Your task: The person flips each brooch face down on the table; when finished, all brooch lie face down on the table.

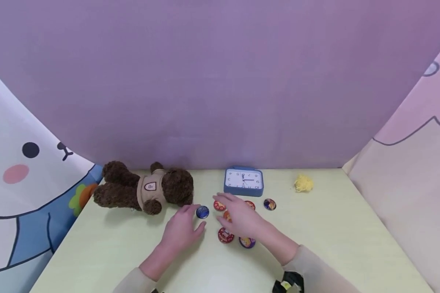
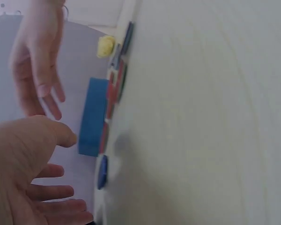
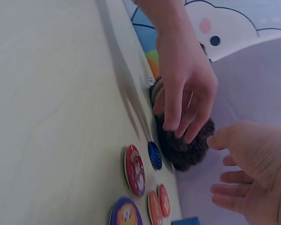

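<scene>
My left hand [image 1: 179, 228] hovers over the table with fingers spread, beside a blue round badge [image 1: 202, 212]. Above a cluster of badges is my right hand [image 1: 240, 215], its fingers extended and partly covering them. Around it lie a red badge [image 1: 225, 235], a purple badge [image 1: 247, 243], an orange badge [image 1: 227, 215] and another red one near its fingertips. In the right wrist view a gap shows between the left hand [image 3: 185, 79] and the blue badge [image 3: 154, 155]. Neither hand holds anything.
A brown teddy bear [image 1: 150, 189] in a beige shirt lies at the back left. Behind the badges is a blue alarm clock [image 1: 243, 181], its numerals upside down. A dark badge [image 1: 269, 204] and a yellow fluffy ball [image 1: 303, 183] are farther right. A purple backdrop [image 1: 220, 81] rises behind the table.
</scene>
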### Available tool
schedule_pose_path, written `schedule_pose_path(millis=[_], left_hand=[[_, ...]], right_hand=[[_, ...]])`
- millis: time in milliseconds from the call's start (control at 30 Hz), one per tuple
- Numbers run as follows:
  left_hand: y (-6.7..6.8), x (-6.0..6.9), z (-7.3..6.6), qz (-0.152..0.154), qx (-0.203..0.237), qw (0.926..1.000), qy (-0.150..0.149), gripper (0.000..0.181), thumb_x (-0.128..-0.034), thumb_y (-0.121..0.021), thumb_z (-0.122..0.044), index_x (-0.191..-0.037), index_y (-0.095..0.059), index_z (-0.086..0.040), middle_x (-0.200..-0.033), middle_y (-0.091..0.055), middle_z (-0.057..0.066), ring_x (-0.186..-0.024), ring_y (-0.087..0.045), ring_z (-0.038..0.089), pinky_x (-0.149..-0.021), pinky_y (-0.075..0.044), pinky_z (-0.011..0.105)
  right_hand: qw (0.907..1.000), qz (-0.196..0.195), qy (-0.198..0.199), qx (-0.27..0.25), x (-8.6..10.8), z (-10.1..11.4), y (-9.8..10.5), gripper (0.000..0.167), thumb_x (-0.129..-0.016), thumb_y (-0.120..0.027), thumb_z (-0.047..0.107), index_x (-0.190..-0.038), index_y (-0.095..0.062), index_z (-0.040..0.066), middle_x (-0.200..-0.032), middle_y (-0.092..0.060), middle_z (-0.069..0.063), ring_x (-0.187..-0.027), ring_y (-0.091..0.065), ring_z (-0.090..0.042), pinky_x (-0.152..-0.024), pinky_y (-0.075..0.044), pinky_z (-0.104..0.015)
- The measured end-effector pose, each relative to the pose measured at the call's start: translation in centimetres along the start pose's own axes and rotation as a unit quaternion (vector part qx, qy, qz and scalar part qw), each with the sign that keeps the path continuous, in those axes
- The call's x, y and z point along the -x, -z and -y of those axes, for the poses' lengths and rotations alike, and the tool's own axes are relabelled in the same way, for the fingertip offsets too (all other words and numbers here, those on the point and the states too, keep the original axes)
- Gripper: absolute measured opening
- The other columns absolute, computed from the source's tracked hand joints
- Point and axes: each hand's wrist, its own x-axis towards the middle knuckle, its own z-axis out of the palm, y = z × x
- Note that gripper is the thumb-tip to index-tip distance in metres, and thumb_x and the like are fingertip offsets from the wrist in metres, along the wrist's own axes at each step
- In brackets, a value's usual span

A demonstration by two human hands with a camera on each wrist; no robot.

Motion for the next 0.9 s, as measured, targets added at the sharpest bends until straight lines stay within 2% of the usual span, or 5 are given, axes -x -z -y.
schedule_pose_path(millis=[67,167,400,600,900], left_hand=[[-0.5,0.0,0.2,0.011,-0.007,0.9998,0.015,0.051,-0.0853,-0.087,-0.027,-0.128,-0.071,-0.003,-0.117,-0.076,0.019,-0.088,-0.077,0.033,-0.069,-0.065,0.045],[-1.1,0.0,0.5,0.023,-0.027,0.9989,0.030,0.050,-0.0850,-0.087,-0.028,-0.127,-0.073,-0.007,-0.118,-0.077,0.016,-0.085,-0.077,0.032,-0.061,-0.062,0.044],[-2.0,-1.2,0.2,0.032,-0.084,0.9951,0.043,0.036,-0.0858,-0.086,-0.033,-0.116,-0.077,-0.015,-0.102,-0.078,0.006,-0.088,-0.072,0.027,-0.057,-0.058,0.047],[-2.1,-1.7,-0.1,0.045,-0.112,0.9919,0.038,0.022,-0.0873,-0.085,-0.033,-0.100,-0.079,-0.017,-0.091,-0.075,0.002,-0.086,-0.066,0.023,-0.058,-0.059,0.047],[-1.7,-1.7,0.0,0.053,-0.082,0.9953,0.000,0.012,-0.0877,-0.085,-0.024,-0.088,-0.077,-0.015,-0.082,-0.069,0.002,-0.083,-0.065,0.023,-0.061,-0.060,0.045]], right_hand=[[0.9997,0.018,0.014,0.010,-1.0,0.2,-0.6,0.051,-0.100,-0.075,0.023,-0.146,-0.061,0.006,-0.147,-0.065,-0.015,-0.135,-0.063,-0.032,-0.111,-0.057,-0.045],[0.9990,0.031,0.026,0.017,-2.2,0.1,-1.8,0.044,-0.099,-0.075,0.020,-0.140,-0.066,0.005,-0.137,-0.070,-0.013,-0.122,-0.070,-0.026,-0.105,-0.060,-0.039],[0.9987,0.024,0.041,0.021,-3.9,-0.3,-3.8,0.027,-0.094,-0.074,0.007,-0.121,-0.076,0.002,-0.115,-0.078,-0.011,-0.108,-0.074,-0.023,-0.097,-0.062,-0.031],[0.9971,0.019,0.056,0.047,-4.1,-0.1,-4.6,0.011,-0.085,-0.078,-0.002,-0.095,-0.079,0.003,-0.088,-0.077,-0.007,-0.086,-0.071,-0.016,-0.085,-0.062,-0.027],[0.9976,0.037,0.027,0.052,-4.0,0.0,-4.7,0.012,-0.084,-0.083,-0.001,-0.092,-0.083,0.008,-0.083,-0.076,-0.001,-0.077,-0.062,-0.007,-0.078,-0.058,-0.021]])
